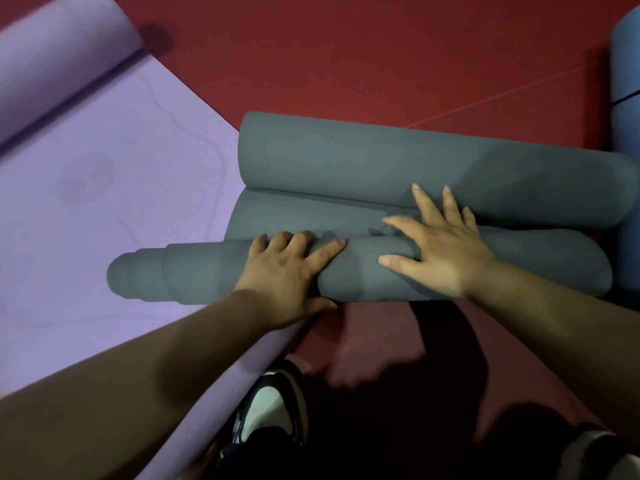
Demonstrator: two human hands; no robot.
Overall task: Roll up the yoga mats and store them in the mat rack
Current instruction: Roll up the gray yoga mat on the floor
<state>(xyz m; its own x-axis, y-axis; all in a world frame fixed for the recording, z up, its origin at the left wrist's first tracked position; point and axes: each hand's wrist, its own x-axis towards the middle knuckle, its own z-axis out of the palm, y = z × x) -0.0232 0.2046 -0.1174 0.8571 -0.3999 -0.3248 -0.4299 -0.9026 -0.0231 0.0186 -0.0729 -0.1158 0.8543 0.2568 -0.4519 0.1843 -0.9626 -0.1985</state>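
Observation:
A grey yoga mat (pixel 363 161) lies across the red floor, rolled from both ends. Its far roll is thick; a short flat strip separates it from the near roll (pixel 207 271), whose inner layers stick out unevenly to the left. My left hand (pixel 287 271) lies on top of the near roll, fingers curled over its far side. My right hand (pixel 440 244) presses flat with spread fingers on the near roll and the strip beyond it. No mat rack is in view.
A purple mat (pixel 104 202) lies spread at the left, its far end rolled (pixel 52 57); the grey roll's left end overlaps it. A blue rolled mat (pixel 627 81) stands at the right edge. My shoes (pixel 273 407) are below on the red floor (pixel 346 46).

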